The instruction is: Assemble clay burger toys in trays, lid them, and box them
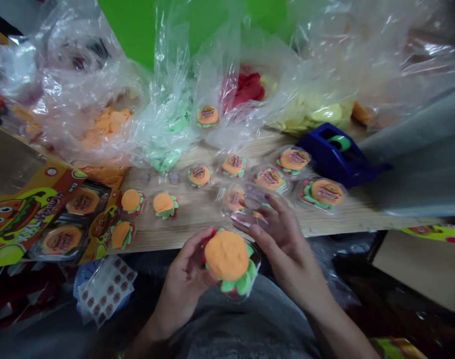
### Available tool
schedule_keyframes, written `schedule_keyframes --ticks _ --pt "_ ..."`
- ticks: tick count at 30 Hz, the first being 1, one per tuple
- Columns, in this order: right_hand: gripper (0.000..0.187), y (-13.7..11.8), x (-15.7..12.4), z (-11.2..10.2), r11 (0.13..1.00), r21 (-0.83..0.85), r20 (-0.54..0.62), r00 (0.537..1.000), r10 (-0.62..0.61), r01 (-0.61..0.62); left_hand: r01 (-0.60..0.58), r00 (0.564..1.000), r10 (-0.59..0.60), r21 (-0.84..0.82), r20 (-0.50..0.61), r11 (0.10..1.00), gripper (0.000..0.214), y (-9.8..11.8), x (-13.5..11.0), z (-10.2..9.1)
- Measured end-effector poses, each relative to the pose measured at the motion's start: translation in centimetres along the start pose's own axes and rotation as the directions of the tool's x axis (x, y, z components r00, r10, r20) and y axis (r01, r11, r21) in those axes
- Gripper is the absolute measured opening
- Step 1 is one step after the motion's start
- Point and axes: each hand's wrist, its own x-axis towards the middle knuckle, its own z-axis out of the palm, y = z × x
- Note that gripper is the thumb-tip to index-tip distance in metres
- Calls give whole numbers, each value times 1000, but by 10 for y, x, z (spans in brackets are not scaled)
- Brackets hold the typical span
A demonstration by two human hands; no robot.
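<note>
My left hand (184, 279) is closed round a toy foam burger (227, 259) with an orange bun and green and red layers, sitting in a clear plastic shell (249, 284). My right hand (283, 244) touches the shell's clear hinged lid (245, 219) with its fingers curled on it. Both hands are in front of the wooden table edge (197, 214), above my lap.
Several packed burgers in clear shells (272, 179) and bare ones (165, 204) lie on the table. Plastic bags of orange (107, 122), green (167, 154), red (245, 87) and yellow (317, 114) foam pieces stand behind. A blue tape dispenser (335, 154), a yellow display box (44, 214) and a sticker sheet (105, 289) are nearby.
</note>
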Motion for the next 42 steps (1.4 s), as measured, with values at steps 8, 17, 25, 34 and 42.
schedule_keyframes --ticks 8,17,25,34,42 --pt "42 5 -29 -11 936 -251 155 965 -211 245 120 991 -133 -296 -27 948 43 6 -4 13" --pt "53 11 -47 -18 843 -356 346 895 -281 403 199 980 -199 -256 27 946 33 14 -16 16" --pt "66 19 -47 -24 699 -416 574 764 -295 582 262 950 -304 -352 -67 899 28 22 -13 19" --pt "45 14 -52 -27 827 -313 538 805 -252 468 263 962 -271 -328 24 907 48 18 -18 16" --pt "68 6 -59 -8 931 -189 378 898 -225 313 214 975 -221 -268 2 940 42 28 -22 18"
